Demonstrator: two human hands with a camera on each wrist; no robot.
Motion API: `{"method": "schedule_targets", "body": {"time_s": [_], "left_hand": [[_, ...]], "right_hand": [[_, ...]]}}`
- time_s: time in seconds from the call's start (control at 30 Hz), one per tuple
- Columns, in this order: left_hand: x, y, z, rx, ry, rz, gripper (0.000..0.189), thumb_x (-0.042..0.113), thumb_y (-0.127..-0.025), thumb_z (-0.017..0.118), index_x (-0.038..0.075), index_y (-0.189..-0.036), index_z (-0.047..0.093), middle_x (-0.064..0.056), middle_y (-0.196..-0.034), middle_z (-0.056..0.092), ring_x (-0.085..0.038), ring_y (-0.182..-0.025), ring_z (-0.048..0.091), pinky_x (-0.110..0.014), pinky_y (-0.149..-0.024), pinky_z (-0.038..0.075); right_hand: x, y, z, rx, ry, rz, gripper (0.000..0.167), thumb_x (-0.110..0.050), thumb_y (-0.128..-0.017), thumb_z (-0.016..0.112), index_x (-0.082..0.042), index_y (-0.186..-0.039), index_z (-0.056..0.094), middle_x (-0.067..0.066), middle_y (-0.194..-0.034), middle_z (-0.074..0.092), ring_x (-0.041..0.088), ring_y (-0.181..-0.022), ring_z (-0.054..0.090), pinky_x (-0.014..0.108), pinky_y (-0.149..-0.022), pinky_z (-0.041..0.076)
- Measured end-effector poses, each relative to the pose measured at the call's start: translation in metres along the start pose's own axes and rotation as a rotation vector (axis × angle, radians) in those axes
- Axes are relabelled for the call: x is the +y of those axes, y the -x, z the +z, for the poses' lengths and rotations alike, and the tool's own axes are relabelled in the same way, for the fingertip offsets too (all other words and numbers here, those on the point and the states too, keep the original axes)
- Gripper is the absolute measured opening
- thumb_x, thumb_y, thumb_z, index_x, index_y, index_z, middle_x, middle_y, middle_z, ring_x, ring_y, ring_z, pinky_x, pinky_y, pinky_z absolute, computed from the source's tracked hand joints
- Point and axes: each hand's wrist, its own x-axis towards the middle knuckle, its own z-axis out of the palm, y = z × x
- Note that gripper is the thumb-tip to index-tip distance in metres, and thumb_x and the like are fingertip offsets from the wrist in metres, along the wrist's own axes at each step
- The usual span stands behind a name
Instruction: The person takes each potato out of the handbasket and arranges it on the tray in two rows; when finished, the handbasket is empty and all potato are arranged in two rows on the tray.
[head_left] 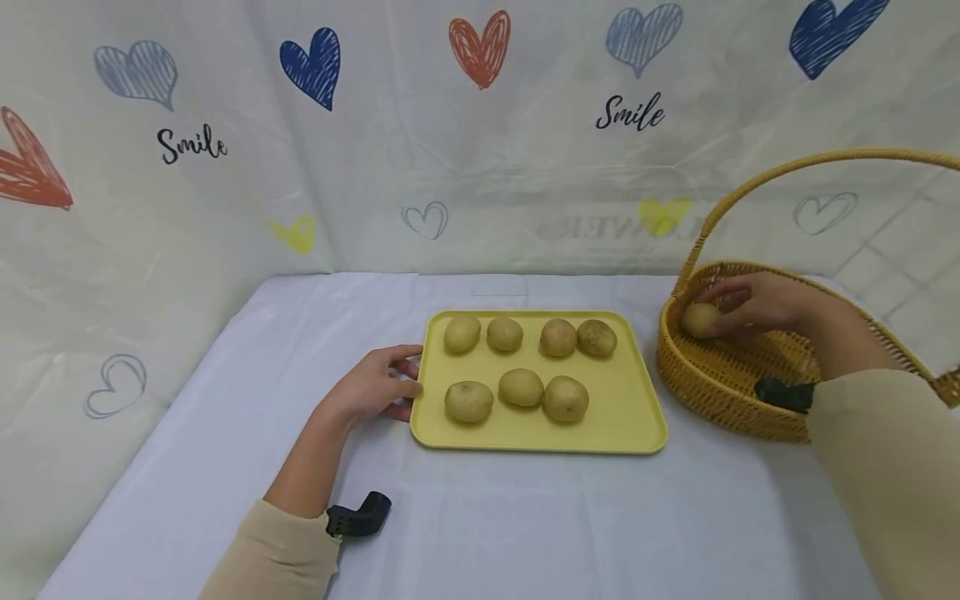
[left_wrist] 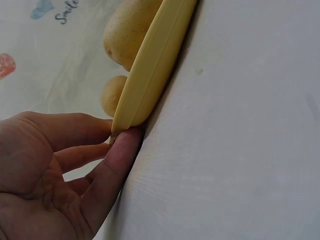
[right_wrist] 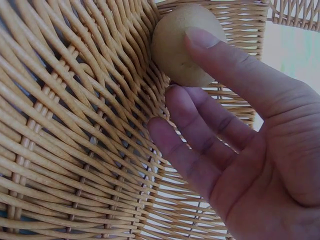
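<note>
My right hand (head_left: 772, 304) reaches inside a wicker basket (head_left: 720, 400) and holds a potato (head_left: 702, 320) by the inner wall. In the right wrist view the thumb lies over this potato (right_wrist: 180, 45), with fingers bent behind and below it. At the left edge of a yellow tray (head_left: 615, 417), my left hand (head_left: 375, 385) grips the rim. The left wrist view has its fingers (left_wrist: 122, 150) against the tray's corner, some at the rim and one low at the outer side. Several potatoes (head_left: 468, 402) sit on the tray in two rows.
A tall woven handle (head_left: 750, 183) arches over the basket. White cloth (head_left: 495, 525) covers the table. Behind it hangs a pale curtain (head_left: 480, 142) printed with hearts. Both wrists carry a black strap-on device (head_left: 360, 515).
</note>
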Motion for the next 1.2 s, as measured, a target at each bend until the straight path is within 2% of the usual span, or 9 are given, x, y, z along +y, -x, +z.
{"method": "schedule_targets", "body": {"time_s": [0.07,0.3,0.5,0.6,0.67,0.8,0.97,1.1,1.2], "left_hand": [[0.0,0.001,0.0,0.003,0.006,-0.002,0.07,-0.003,-0.093,0.065,0.008,-0.158,0.041,-0.017,-0.123,0.052,-0.022,-0.082,0.065,-0.036,-0.069,0.065],[0.003,0.002,0.0,0.003,0.001,0.005,0.069,-0.003,-0.094,0.064,0.008,-0.158,0.04,-0.017,-0.124,0.051,-0.021,-0.079,0.065,-0.036,-0.069,0.065],[0.004,0.002,0.001,-0.001,0.002,0.009,0.07,-0.003,-0.093,0.064,0.008,-0.158,0.04,-0.017,-0.124,0.051,-0.021,-0.08,0.065,-0.036,-0.068,0.065],[0.003,0.002,0.001,0.001,0.003,0.0,0.07,-0.003,-0.094,0.065,0.009,-0.158,0.04,-0.017,-0.124,0.051,-0.021,-0.079,0.066,-0.036,-0.069,0.065],[0.002,0.002,0.001,0.002,0.001,-0.005,0.07,-0.002,-0.094,0.065,0.01,-0.158,0.04,-0.017,-0.123,0.051,-0.021,-0.079,0.066,-0.036,-0.069,0.065],[0.0,0.001,0.001,0.005,0.006,-0.006,0.069,-0.003,-0.094,0.064,0.01,-0.158,0.041,-0.017,-0.123,0.051,-0.022,-0.08,0.067,-0.036,-0.07,0.065],[0.0,0.001,0.002,-0.001,0.003,0.003,0.069,-0.002,-0.094,0.065,0.009,-0.158,0.041,-0.017,-0.123,0.052,-0.022,-0.08,0.066,-0.036,-0.069,0.065],[0.001,0.002,0.002,0.002,-0.005,0.011,0.069,-0.003,-0.094,0.065,0.008,-0.158,0.041,-0.017,-0.122,0.052,-0.021,-0.079,0.065,-0.035,-0.069,0.065],[0.0,0.002,0.002,0.004,-0.006,0.017,0.069,-0.003,-0.093,0.065,0.007,-0.157,0.041,-0.017,-0.121,0.052,-0.021,-0.079,0.065,-0.036,-0.068,0.065]], "right_hand": [[-0.001,0.001,0.0,0.005,-0.004,-0.013,0.066,-0.024,-0.094,0.078,0.008,-0.144,0.049,0.046,-0.14,0.046,0.055,-0.129,0.052,0.045,-0.089,0.062],[-0.009,0.011,-0.007,0.039,0.102,-0.003,0.069,-0.035,-0.094,0.077,0.001,-0.146,0.053,0.042,-0.141,0.05,0.041,-0.115,0.067,0.043,-0.088,0.06],[-0.016,0.021,-0.011,0.052,0.065,0.024,0.072,-0.04,-0.094,0.076,0.0,-0.149,0.05,0.042,-0.143,0.048,0.039,-0.113,0.069,0.052,-0.091,0.059],[-0.016,0.024,-0.013,0.07,0.068,0.019,0.071,-0.041,-0.095,0.075,-0.002,-0.15,0.05,0.041,-0.143,0.049,0.044,-0.117,0.066,0.051,-0.09,0.059],[-0.016,0.025,-0.014,0.092,0.08,0.009,0.07,-0.04,-0.095,0.075,-0.003,-0.149,0.051,0.04,-0.141,0.052,0.044,-0.117,0.065,0.046,-0.087,0.06],[-0.015,0.027,-0.015,0.126,0.073,0.007,0.069,-0.041,-0.096,0.074,-0.004,-0.149,0.049,0.034,-0.137,0.059,0.032,-0.108,0.07,0.042,-0.084,0.059],[-0.019,0.034,-0.016,0.16,0.051,0.033,0.075,-0.048,-0.096,0.072,-0.006,-0.152,0.045,0.03,-0.144,0.055,0.022,-0.103,0.07,0.045,-0.088,0.058],[-0.024,0.037,-0.018,0.184,0.032,0.05,0.077,-0.053,-0.095,0.071,-0.008,-0.152,0.045,0.028,-0.144,0.055,0.021,-0.103,0.071,0.042,-0.088,0.057],[-0.026,0.039,-0.018,0.175,-0.009,0.054,0.079,-0.054,-0.095,0.07,-0.007,-0.153,0.043,0.029,-0.145,0.054,0.023,-0.105,0.073,0.045,-0.091,0.058]]}}
